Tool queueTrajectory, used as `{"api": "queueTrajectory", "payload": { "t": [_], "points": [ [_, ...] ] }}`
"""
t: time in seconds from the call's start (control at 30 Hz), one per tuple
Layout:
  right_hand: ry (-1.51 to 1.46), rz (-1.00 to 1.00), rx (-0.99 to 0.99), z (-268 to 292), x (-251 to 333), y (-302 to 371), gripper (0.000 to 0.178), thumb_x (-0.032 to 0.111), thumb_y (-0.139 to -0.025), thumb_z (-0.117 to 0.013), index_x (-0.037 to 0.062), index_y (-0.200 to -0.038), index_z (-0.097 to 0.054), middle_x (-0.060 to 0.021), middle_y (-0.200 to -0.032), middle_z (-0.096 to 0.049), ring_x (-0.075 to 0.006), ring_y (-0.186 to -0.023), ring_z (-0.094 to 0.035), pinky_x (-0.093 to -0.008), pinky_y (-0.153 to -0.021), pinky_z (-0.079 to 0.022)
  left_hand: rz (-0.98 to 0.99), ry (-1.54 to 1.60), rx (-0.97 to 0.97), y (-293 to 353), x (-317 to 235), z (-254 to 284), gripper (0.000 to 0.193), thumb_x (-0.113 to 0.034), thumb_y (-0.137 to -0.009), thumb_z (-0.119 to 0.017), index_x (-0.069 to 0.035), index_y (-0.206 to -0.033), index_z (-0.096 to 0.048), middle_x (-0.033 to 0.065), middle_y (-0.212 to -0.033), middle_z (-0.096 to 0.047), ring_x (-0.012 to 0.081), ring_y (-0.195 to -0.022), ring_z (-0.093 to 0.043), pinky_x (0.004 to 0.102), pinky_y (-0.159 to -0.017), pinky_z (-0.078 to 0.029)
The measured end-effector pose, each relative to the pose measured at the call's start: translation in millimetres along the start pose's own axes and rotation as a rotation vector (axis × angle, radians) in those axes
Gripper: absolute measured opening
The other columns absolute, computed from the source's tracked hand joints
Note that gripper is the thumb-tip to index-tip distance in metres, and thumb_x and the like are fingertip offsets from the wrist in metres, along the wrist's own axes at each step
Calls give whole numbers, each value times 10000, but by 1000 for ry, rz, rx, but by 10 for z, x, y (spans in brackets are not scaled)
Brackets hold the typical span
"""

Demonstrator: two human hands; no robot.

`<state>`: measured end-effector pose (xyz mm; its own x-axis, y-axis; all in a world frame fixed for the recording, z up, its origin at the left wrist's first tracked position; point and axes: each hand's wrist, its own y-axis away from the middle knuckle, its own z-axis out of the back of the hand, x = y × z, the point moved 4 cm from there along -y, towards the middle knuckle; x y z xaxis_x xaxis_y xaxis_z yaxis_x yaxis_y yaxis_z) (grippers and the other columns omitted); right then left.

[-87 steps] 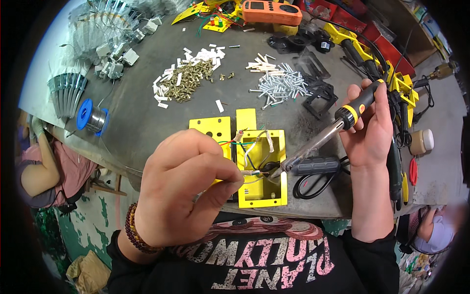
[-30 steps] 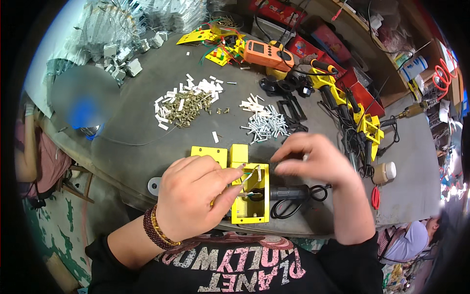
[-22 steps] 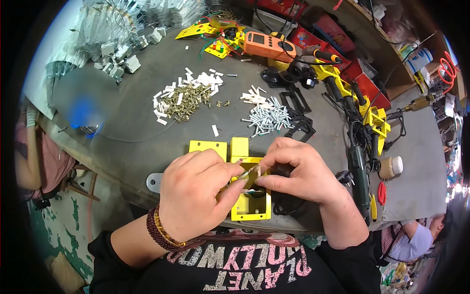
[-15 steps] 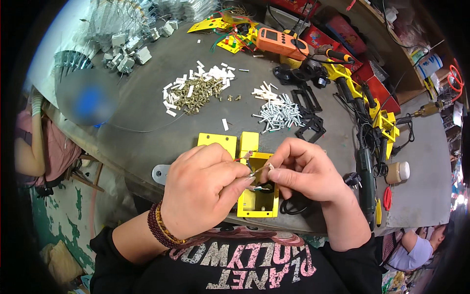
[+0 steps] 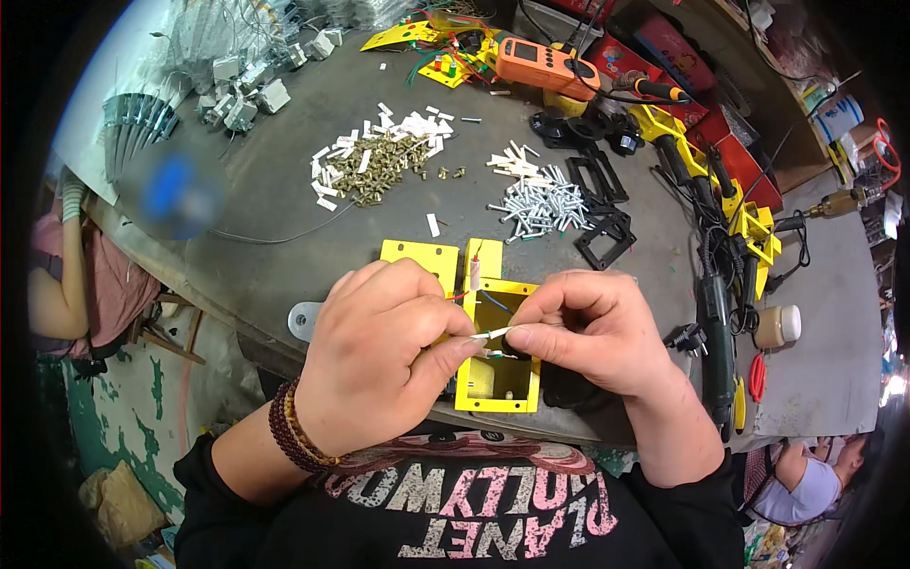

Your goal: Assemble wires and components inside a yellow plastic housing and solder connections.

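Yellow box (image 5: 498, 384) sits on the bench (image 5: 284, 190); my left hand (image 5: 379, 365) and right hand (image 5: 592, 332) both pinch 1 thin white sleeve (image 5: 493, 334) above it.

Bright, even daylight, strongest at upper left, washing out the far end of the table (image 5: 284, 190). Soft, short shadows under the hands (image 5: 493, 337). Strong fisheye bending toward a black rim. Sharp at centre, softer at edges; one smeared blue patch (image 5: 175, 194) at left.
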<state>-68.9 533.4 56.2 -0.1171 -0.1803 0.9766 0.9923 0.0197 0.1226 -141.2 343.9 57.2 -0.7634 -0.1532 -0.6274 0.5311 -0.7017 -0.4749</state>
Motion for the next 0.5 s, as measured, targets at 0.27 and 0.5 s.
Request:
{"api": "queueTrajectory", "payload": {
  "t": [0.27,0.5],
  "points": [
    [101,9,-51,-39,30,2,106,62,-823,-794,-4,-840,-712,47,-677,-582,-7,-581,-439,-205,-518,-331,-31,-80,27,-25,-90,22,155,-132,-753,-782,-86,-835,-660,81,-845,-581,281,-785,-570,389,-707,-409],
    [250,93,-114,35,-12,-12,104,84,-846,-753,7,-887,-696,12,-687,-562,-40,-597,-482,-236,-521,-373,-37,-130,25,-24,-100,27,174,-122,-741,-781,-85,-848,-649,76,-880,-573,278,-816,-566,387,-711,-394]
  ]
}}
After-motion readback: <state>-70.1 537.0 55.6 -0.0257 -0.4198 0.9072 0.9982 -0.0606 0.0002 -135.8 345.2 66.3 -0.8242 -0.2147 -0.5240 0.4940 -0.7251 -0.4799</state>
